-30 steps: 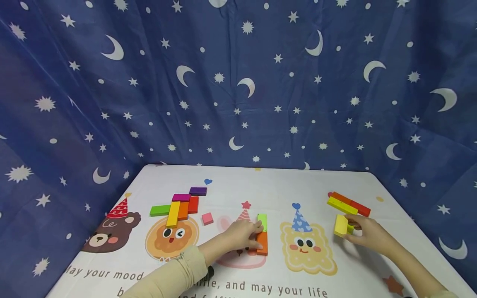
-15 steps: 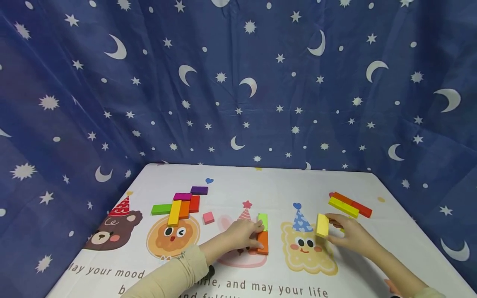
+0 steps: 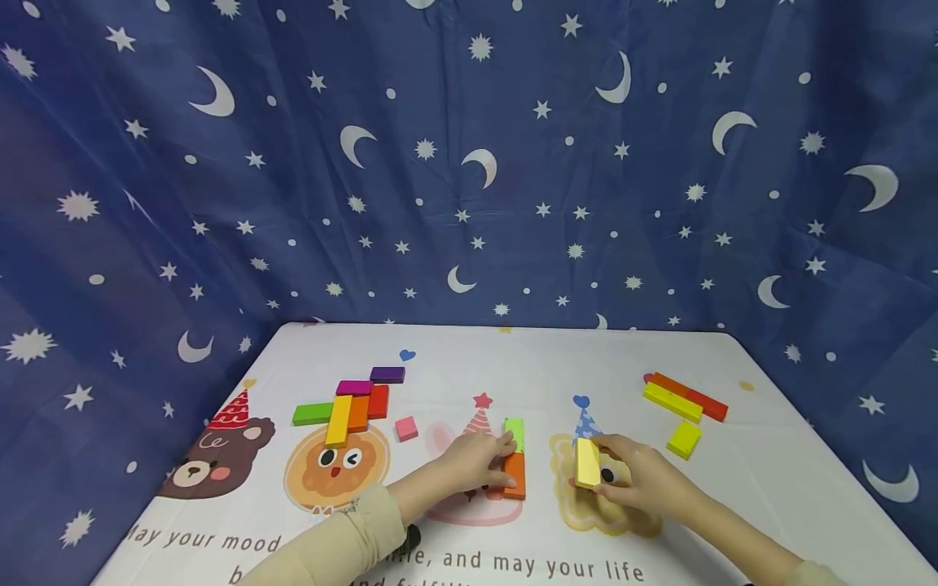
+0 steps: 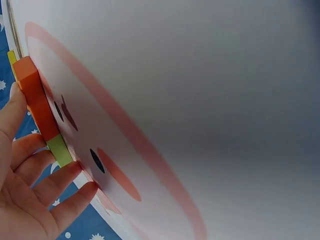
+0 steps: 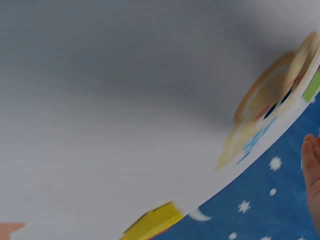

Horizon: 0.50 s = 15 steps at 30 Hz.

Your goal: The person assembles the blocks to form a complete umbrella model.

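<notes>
Dark lettering (image 3: 567, 567) runs along the near part of the white table (image 3: 542, 366), a beige sleeve (image 3: 330, 533) crossing it on the left. Just beyond, near the middle, the left hand (image 3: 472, 464) lies loosely against two blocks, its thumb touching the orange block (image 3: 515, 487) and its fingers extended along the lime block (image 3: 515, 430); these two stand end to end, orange near, lime far. To their right, the right hand (image 3: 645, 476) pinches a pale yellow block (image 3: 588, 464) between thumb and fingers, holding it upright over the left side of a biscuit print (image 3: 604, 522); whether its lower end touches the table I cannot tell. Farther right lies a short yellow block (image 3: 684, 439), flat and apart from the hands. On the left, a small pink block (image 3: 406, 428) sits alone, and left of it is a cluster: an amber block (image 3: 338, 421) with a green block (image 3: 313, 414) on its left, a second orange block (image 3: 358, 413) and then a red block (image 3: 378, 402) on its right. On the far right, a long yellow block (image 3: 672, 402) slants along the near side of an orange and red bar (image 3: 689, 397). At the cluster's far side lies a magenta block (image 3: 355, 388), with a purple block (image 3: 387, 374) beyond it, to the right; past the table's far edge hangs a blue curtain (image 3: 520, 268) patterned with moons and stars
</notes>
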{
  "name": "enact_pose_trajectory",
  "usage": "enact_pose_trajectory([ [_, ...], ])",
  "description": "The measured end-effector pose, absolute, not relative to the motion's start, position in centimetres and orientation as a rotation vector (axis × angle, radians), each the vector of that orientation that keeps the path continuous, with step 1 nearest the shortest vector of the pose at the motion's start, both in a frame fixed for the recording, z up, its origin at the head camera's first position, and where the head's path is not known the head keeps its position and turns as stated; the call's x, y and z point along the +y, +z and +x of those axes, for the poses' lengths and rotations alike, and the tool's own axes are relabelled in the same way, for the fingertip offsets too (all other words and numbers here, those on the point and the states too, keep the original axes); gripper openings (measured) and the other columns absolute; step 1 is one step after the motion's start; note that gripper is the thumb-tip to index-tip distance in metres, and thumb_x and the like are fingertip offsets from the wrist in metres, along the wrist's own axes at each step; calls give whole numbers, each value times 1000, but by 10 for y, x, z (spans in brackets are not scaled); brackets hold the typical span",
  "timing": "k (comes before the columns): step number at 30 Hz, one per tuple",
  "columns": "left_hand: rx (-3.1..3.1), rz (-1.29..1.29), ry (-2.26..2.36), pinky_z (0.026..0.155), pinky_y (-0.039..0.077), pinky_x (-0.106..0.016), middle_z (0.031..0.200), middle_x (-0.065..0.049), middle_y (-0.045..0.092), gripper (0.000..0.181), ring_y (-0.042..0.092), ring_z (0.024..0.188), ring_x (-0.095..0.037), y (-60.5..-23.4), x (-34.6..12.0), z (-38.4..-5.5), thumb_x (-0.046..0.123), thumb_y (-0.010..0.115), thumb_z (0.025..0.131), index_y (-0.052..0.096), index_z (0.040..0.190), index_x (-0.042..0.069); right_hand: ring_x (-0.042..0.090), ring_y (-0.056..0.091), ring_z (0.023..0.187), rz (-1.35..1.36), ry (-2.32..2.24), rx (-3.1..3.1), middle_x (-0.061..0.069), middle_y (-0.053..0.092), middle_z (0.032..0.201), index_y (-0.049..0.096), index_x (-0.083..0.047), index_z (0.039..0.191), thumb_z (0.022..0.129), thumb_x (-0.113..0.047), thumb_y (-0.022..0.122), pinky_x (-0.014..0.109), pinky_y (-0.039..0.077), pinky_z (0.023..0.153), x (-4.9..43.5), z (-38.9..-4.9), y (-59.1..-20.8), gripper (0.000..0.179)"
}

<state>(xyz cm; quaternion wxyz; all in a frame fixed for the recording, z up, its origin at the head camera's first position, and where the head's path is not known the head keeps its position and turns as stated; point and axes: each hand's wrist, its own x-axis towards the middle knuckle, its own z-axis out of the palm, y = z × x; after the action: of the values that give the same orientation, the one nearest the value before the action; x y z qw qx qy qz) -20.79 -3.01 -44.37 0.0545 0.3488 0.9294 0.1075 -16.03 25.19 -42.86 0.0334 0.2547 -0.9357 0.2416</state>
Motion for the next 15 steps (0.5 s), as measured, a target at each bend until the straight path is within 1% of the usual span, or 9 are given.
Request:
enact_pose_trajectory([
  [4, 2834, 1051, 349, 93, 50, -29, 136, -4, 55, 58, 58, 118, -23, -443, -31, -206, 44, 71, 79, 60, 128, 15, 27, 63, 104, 850, 721, -2881, 13, 63, 120, 54, -1, 124, 77, -26, 77, 38, 55, 82, 239, -154, -431, 59],
  [8, 2843, 1039, 348, 94, 50, -30, 136, -4, 55, 59, 58, 119, -22, -443, -31, -205, 44, 71, 78, 60, 128, 15, 22, 63, 103, 922, 644, -2840, 9, 64, 119, 55, -2, 123, 76, -28, 77, 38, 54, 85, 226, -148, -434, 59],
  [11, 2842, 1025, 350, 94, 50, -30, 136, -4, 55, 59, 57, 120, -22, -442, -30, -205, 44, 71, 78, 60, 129, 16, 24, 64, 103, 963, 627, -2817, 11, 65, 119, 56, -1, 122, 75, -29, 77, 40, 54, 85, 219, -145, -436, 59],
  [15, 2843, 1017, 360, 94, 50, -31, 136, -4, 55, 59, 58, 119, -22, -442, -30, -204, 44, 71, 78, 60, 128, 16, 25, 64, 105, 972, 604, -2857, 10, 64, 120, 55, -2, 124, 75, -34, 76, 41, 53, 88, 212, -141, -437, 62],
])
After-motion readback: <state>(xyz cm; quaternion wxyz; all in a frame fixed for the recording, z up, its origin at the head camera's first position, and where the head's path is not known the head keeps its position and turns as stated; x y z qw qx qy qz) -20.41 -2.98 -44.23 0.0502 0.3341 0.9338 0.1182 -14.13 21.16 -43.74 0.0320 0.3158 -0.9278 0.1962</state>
